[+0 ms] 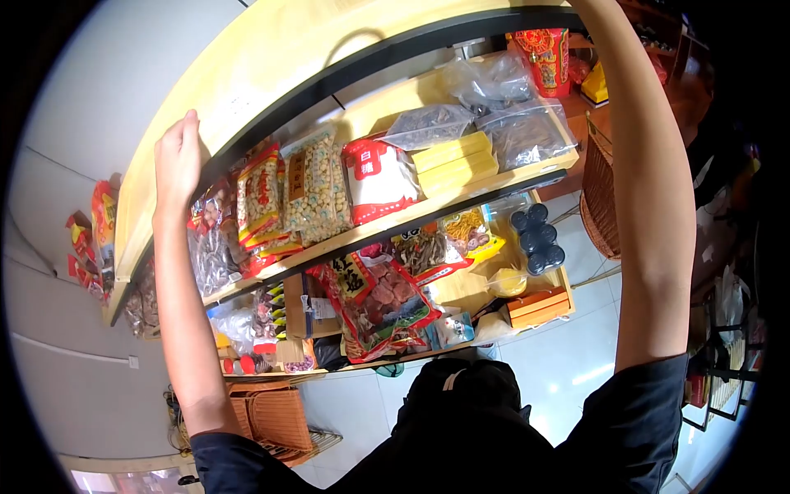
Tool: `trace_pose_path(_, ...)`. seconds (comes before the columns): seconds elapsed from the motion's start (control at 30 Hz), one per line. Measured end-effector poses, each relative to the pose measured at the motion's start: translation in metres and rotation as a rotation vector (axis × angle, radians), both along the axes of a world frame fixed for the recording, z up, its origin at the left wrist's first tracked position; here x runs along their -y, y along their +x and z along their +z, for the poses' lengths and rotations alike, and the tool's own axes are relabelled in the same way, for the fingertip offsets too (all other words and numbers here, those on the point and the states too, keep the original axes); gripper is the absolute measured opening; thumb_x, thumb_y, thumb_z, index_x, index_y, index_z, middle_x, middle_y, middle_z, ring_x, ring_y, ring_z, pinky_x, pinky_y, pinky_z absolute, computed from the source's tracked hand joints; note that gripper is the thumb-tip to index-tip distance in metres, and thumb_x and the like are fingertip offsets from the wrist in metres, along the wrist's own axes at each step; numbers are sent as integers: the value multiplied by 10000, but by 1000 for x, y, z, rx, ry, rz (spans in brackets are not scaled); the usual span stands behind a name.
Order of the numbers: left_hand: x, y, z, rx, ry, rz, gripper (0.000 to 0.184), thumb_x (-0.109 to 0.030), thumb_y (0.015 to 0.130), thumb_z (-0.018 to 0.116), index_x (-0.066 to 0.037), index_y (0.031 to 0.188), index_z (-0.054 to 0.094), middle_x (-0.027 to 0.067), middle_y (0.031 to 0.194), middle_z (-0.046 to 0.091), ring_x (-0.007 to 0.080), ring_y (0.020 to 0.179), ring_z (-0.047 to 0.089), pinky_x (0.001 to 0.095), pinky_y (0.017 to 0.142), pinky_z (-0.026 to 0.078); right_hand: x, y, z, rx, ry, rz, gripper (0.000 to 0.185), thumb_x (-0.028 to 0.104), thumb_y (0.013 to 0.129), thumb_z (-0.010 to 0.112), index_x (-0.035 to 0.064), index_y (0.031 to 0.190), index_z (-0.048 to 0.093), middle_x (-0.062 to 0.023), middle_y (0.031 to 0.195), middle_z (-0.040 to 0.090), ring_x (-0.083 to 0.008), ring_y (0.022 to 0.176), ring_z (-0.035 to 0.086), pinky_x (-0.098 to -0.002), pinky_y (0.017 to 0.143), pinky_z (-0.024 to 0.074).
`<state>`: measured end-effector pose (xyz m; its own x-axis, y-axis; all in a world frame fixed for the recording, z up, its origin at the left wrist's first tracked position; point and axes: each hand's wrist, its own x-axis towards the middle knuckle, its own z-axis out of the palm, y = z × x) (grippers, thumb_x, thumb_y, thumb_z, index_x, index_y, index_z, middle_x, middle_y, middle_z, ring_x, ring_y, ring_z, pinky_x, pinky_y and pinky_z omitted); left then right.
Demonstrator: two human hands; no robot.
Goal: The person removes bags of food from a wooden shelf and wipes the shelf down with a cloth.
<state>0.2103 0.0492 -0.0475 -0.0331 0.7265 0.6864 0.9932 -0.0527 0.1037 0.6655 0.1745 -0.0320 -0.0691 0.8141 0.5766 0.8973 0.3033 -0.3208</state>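
My left hand (177,160) is at the left part of the light wooden top shelf board (239,70), near its black front edge (329,78). Its thumb points up and its fingers look curled; whatever they hold, if anything, is hidden. My right forearm (654,181) reaches up past the right end of the rack, and the hand itself is outside the picture. Below the board, the middle shelf holds bags of patterned round snacks (315,189), a red and white bag (378,177), yellow packs (457,165) and clear bags of dark goods (527,132).
On the lower shelf lie a large red bag of dried goods (378,288), black-lidded jars (537,239) and an orange box (539,307). Wicker baskets stand at the right (599,193) and lower left (276,420). Pale floor tiles (568,379) show below the rack.
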Motion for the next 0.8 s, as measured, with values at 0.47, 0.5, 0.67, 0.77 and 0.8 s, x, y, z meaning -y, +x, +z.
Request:
trace_pose_path(0.47,72,-128,-11,120,-73,104,427,-308,1026,404,65,1135,581,218,1130,607,336,1087,571,365,978,407,-36,-4,-29,-164,321,-84,619,595,906,463,57,1105,697,-238,1030,681,-396,959,659,-426,853,508)
trace_pose_path(0.5,71,-131,-11,141,-85,117,396,-295,1019,416,51,1115,585,215,1093,610,339,1051,579,371,953,420,-54,5,-36,-151,341,-111,619,613,879,470,80,1095,699,-238,965,685,-426,936,648,-451,826,513)
trace_pose_path(0.67,65,-127,-24,-12,93,26,308,-229,1019,398,11,954,580,185,868,566,369,870,545,438,838,418,-49,-5,-43,-232,684,-59,455,529,917,501,154,1014,740,-180,799,691,-348,770,671,-418,660,514)
trace_pose_path(0.77,60,-121,-36,-10,193,41,290,-213,1014,402,0,944,586,171,883,567,352,888,539,429,873,397,-37,-6,-36,-199,515,-126,485,527,918,495,111,967,739,-194,787,685,-382,764,664,-441,680,518)
trace_pose_path(0.8,57,-121,-39,-36,249,63,273,-199,1005,409,-4,946,590,163,897,571,343,897,537,423,889,387,-32,-8,-31,-169,432,-164,494,527,917,494,98,954,736,-198,787,684,-390,768,663,-448,690,519)
